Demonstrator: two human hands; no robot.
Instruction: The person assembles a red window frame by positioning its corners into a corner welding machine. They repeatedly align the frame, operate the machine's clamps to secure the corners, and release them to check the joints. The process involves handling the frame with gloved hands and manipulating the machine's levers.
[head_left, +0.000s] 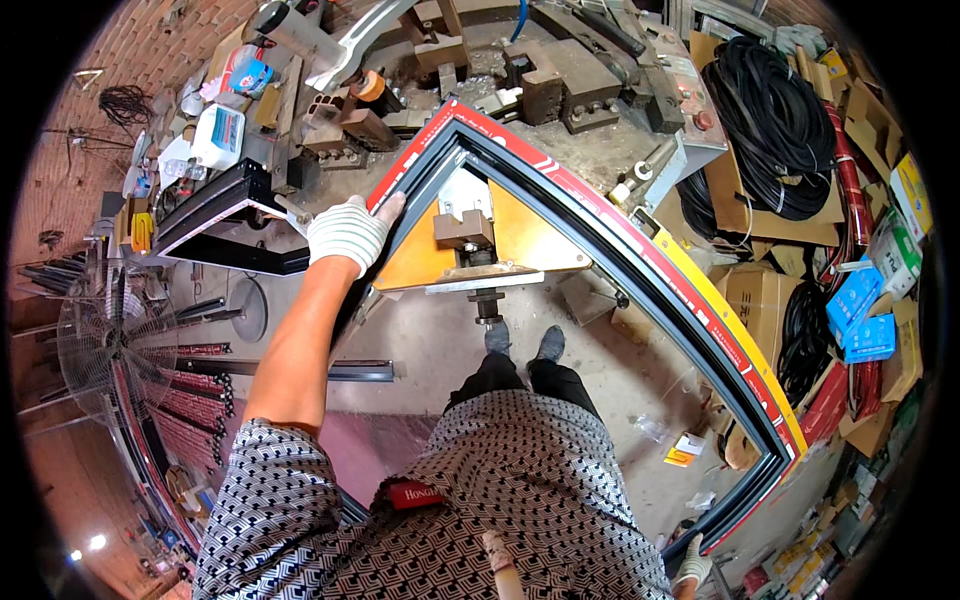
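Observation:
A dark grey window frame [640, 255] with red protective film is tilted across the view, one corner in the jaws of a metal corner press. My left hand [350, 235], in a white knit glove with fingertips bare, grips the frame's left side near that corner. At the lower right, my right hand [692, 565], also gloved, holds the opposite corner; its fingers are partly hidden. Inside the frame corner lies the press's yellow triangular plate [540, 235], with a steel block [465, 230] on top.
Heavy clamp blocks [570, 85] stand at the back. A smaller black frame [225, 225] and a white jug [218, 135] are at the left, above a floor fan [118, 340]. Coiled black rubber strip [770, 125], cardboard boxes [750, 300] and blue packets [868, 338] crowd the right.

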